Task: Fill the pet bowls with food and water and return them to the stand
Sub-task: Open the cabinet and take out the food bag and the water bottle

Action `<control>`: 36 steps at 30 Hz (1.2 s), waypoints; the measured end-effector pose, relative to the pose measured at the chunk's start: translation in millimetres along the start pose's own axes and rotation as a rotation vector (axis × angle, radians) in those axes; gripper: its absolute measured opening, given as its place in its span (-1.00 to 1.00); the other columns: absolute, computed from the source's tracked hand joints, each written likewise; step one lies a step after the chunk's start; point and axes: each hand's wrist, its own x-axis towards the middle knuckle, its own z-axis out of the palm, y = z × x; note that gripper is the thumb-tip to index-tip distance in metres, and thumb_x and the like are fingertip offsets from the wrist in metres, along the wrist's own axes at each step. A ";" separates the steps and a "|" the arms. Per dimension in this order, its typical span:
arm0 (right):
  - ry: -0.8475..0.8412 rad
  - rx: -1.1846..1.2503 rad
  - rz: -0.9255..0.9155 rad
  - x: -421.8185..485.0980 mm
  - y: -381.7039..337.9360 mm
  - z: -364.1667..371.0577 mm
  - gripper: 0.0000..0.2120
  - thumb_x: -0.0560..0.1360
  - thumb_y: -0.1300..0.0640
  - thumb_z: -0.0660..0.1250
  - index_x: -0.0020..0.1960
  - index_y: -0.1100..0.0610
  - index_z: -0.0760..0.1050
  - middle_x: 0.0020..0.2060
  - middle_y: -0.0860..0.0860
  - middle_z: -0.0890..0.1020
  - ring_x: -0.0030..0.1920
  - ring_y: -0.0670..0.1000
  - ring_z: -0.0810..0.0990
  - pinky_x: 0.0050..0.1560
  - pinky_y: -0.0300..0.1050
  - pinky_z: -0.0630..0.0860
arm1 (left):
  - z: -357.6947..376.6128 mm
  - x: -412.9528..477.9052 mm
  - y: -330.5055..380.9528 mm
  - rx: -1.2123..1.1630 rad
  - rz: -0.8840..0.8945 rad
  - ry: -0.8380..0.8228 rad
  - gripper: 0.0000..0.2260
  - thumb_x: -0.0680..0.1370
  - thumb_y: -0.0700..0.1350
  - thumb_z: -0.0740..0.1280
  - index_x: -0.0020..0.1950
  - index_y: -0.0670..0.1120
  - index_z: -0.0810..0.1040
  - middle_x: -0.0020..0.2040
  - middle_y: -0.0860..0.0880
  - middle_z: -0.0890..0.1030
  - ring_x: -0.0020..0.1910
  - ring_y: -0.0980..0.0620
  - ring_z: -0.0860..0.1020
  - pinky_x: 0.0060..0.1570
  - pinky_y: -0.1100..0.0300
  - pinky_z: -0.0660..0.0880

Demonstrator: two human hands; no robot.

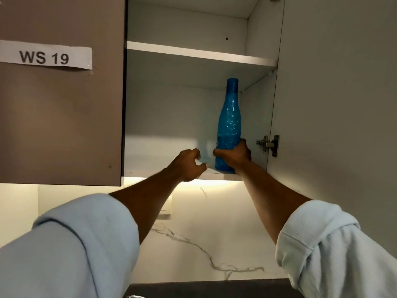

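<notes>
A tall blue plastic bottle [228, 117] stands upright at the right of the open wall cabinet's lower shelf [148, 173]. My right hand [235, 155] is wrapped around the bottle's lower part, just above its base. My left hand [188, 165] is at the shelf's front edge, left of the bottle, with curled fingers. A pale blurred shape [206, 148] sits between the two hands, and I cannot make out what it is or whether the left hand holds it. No pet bowls or stand are in view.
The cabinet's right door [333, 104] is swung open, its hinge [268, 145] close to my right hand. An upper shelf [193, 53] is bare. The left door [60, 125] is closed and labelled WS 19. Below are a marble backsplash [204, 244] and a dark counter [214, 289].
</notes>
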 end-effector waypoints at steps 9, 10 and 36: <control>0.106 0.013 -0.080 -59.0 -24.2 -16.7 -0.10 0.30 -0.10 0.67 0.48 0.07 0.29 0.31 0.05 0.54 0.16 0.05 0.56 0.08 -0.08 0.56 | -26.8 -48.6 -4.2 -0.086 0.073 0.042 -0.48 0.52 0.20 0.44 0.30 -0.13 0.49 0.23 -0.07 0.57 0.16 -0.03 0.54 0.11 0.09 0.53; 0.116 0.032 -0.096 -65.4 -25.3 -16.1 -0.10 0.29 -0.10 0.67 0.47 0.06 0.29 0.30 0.04 0.55 0.18 0.06 0.58 0.12 -0.05 0.60 | -27.3 -53.7 -4.8 -0.087 0.081 0.069 -0.48 0.51 0.21 0.44 0.29 -0.12 0.49 0.22 -0.06 0.57 0.15 -0.03 0.54 0.11 0.09 0.54; -0.050 -0.285 -0.066 -300.2 109.9 4.4 -0.20 0.32 -0.19 0.64 0.36 0.06 0.31 0.12 -0.01 0.62 0.05 0.04 0.66 0.01 -0.08 0.59 | 62.3 -261.4 -42.2 -0.046 0.017 -0.126 -0.52 0.48 0.06 0.44 0.32 -0.11 0.47 0.28 -0.11 0.52 0.25 -0.09 0.50 0.23 0.07 0.48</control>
